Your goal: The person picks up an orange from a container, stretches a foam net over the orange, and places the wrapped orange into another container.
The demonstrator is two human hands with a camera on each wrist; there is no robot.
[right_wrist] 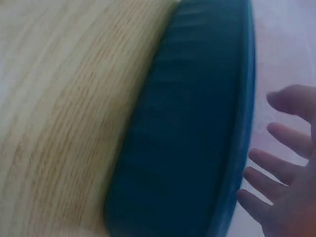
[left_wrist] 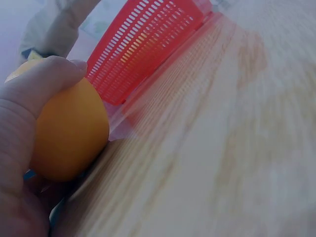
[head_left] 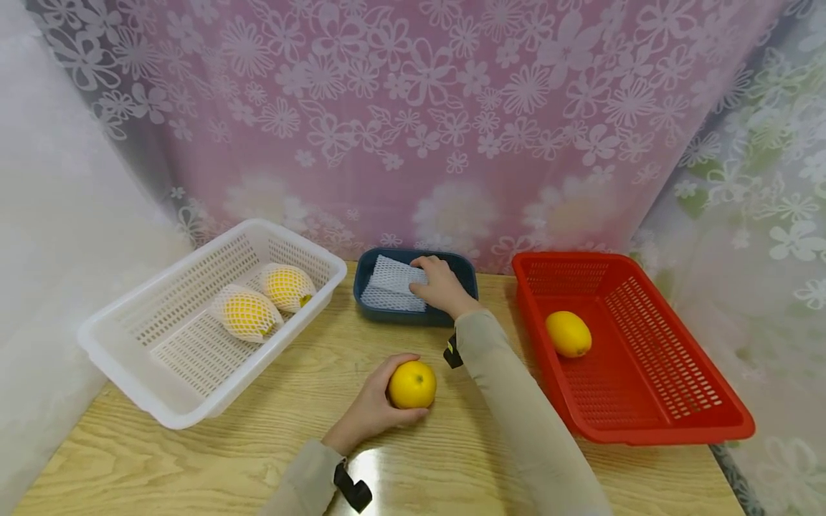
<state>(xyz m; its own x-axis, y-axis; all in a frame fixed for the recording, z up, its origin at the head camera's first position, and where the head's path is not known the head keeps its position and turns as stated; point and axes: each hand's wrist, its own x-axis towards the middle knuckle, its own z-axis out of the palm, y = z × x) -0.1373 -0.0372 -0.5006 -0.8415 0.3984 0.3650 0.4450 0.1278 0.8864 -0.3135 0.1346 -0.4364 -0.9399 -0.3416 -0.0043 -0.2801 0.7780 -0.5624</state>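
Note:
My left hand (head_left: 374, 408) grips a round yellow orange (head_left: 413, 385) low over the table, thumb on the near side and fingers round the far side. In the left wrist view, the thumb lies across the top of the orange (left_wrist: 71, 126). My right hand (head_left: 442, 287) is over the right part of a dark blue tray (head_left: 403, 316), fingertips at the edge of the white foam fruit nets (head_left: 393, 283) lying inside. The right wrist view shows that hand (right_wrist: 289, 163) with its fingers spread beside the tray rim, nothing held between them.
On the left stands a white basket (head_left: 158, 315) with two netted yellow fruits (head_left: 245, 314). A red basket (head_left: 645, 358) on the right contains one bare yellow fruit (head_left: 568, 334). Behind the wooden table (head_left: 310, 380) hangs a pink flowered curtain (head_left: 387, 143).

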